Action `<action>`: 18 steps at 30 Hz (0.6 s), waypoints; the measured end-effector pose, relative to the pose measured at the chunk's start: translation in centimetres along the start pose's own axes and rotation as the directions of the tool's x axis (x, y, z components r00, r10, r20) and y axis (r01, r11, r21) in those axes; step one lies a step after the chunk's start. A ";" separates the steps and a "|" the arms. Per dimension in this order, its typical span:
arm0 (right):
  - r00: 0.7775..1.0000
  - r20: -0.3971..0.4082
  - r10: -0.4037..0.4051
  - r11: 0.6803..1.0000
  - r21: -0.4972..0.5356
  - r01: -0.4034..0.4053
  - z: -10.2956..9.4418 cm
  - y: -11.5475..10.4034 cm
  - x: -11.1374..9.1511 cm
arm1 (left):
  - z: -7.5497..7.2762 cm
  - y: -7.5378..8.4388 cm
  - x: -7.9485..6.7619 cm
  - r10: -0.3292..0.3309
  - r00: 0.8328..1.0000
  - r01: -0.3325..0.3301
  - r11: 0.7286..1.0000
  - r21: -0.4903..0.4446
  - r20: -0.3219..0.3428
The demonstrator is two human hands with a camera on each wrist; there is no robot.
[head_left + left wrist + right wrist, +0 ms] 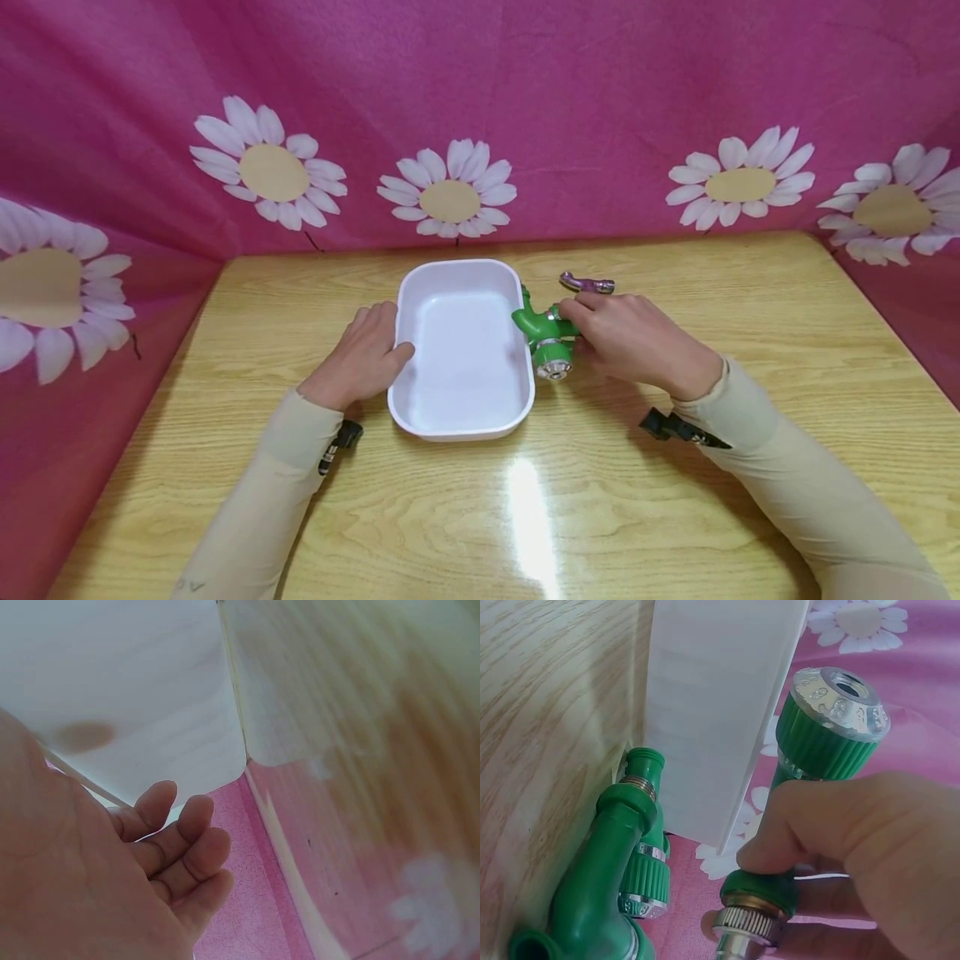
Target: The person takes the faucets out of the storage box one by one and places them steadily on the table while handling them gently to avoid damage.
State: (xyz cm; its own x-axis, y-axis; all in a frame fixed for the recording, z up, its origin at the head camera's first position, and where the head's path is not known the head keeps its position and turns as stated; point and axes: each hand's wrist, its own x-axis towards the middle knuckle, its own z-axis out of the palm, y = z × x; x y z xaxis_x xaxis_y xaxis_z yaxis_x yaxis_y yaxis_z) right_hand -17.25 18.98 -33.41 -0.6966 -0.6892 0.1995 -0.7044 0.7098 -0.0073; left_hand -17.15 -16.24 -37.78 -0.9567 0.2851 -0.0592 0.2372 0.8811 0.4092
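Note:
A white plastic tub (461, 350) stands on the wooden table. My left hand (356, 358) holds its left side, thumb over the rim and the other fingers along the outer wall; the left wrist view shows these fingers (206, 855) bent. At the tub's right wall, my right hand (637, 337) grips a green plastic tap (832, 724) with a ribbed, silver-capped knob and a metal-ringed end. Its thumb and fingers wrap the tap's body, hiding part of it. Beside it, against the tub, lies another green tap (592, 862).
A small shiny purple tap (587, 283) lies on the table (420, 517) behind my right hand. A pink cloth (570, 125) with white daisies hangs behind and at both sides of the table.

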 end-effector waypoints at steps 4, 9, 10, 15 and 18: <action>1.000 0.015 0.004 1.000 0.005 -0.004 -0.1 0.1 0.0 | -0.1 0.0 0.0 -0.006 1.000 0.006 1.000 0.000 0.003; 0.998 0.053 0.018 1.000 0.007 -0.018 -0.3 0.2 0.0 | -0.1 0.0 0.0 0.001 1.000 -0.001 1.000 0.003 -0.003; 0.998 0.059 0.020 1.000 0.009 -0.021 -0.3 0.2 0.0 | -0.1 0.0 0.0 0.004 1.000 -0.004 1.000 0.002 -0.004; 0.998 0.065 0.025 1.000 0.002 -0.025 -0.5 0.4 -0.1 | -0.1 0.1 0.0 0.002 1.000 -0.002 1.000 0.003 0.001; 0.997 0.068 0.031 1.000 -0.001 -0.031 -0.7 0.4 -0.2 | -0.1 0.1 0.0 -0.016 1.000 0.015 1.000 0.003 0.016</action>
State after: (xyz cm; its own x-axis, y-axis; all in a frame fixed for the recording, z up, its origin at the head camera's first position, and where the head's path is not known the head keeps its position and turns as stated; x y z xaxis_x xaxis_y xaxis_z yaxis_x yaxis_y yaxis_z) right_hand -17.28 19.53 -32.74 -0.7257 -0.6751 0.1326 -0.6822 0.7310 -0.0123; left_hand -17.12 -16.19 -37.67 -0.9575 0.2772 -0.0797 0.2229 0.8865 0.4054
